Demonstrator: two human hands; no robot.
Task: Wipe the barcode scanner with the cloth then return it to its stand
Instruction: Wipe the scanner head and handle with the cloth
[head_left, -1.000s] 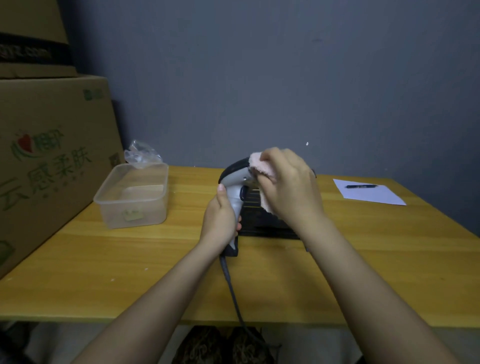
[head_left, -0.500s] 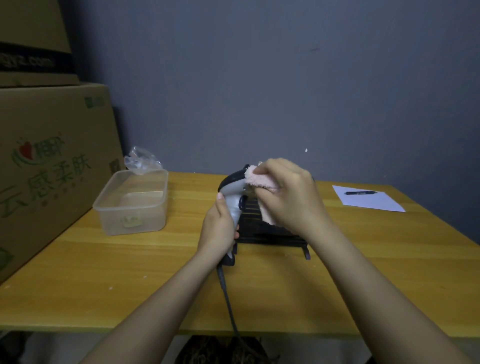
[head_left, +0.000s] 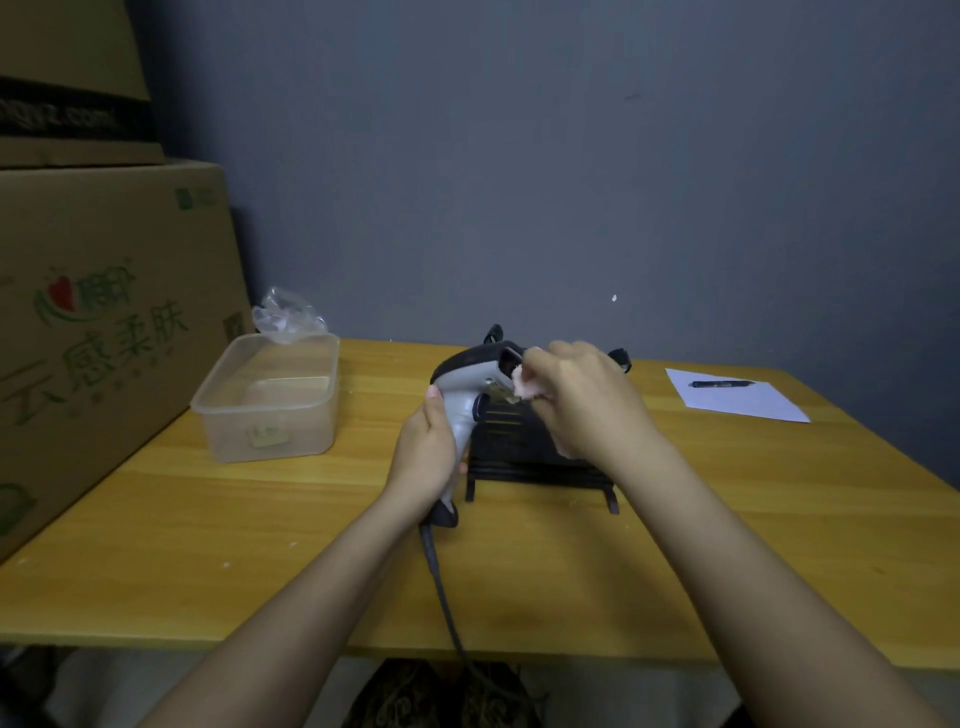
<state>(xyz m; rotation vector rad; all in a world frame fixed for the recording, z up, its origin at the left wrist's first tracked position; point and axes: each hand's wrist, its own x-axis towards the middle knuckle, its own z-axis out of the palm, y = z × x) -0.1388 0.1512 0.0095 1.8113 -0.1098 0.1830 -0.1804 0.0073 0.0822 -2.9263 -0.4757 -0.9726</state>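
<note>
cloth (head_left: 524, 388): mostly hidden in right hand (head_left: 582, 402) | stand (head_left: 524, 457): partly behind hands

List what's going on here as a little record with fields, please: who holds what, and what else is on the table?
left hand: grips the barcode scanner by its handle
right hand: presses a pink cloth to the scanner's front end
stand: black, on the table behind the hands, empty
cable: hangs from the handle over the table edge
left side: clear plastic container, cardboard box
right side: pen on paper
</note>
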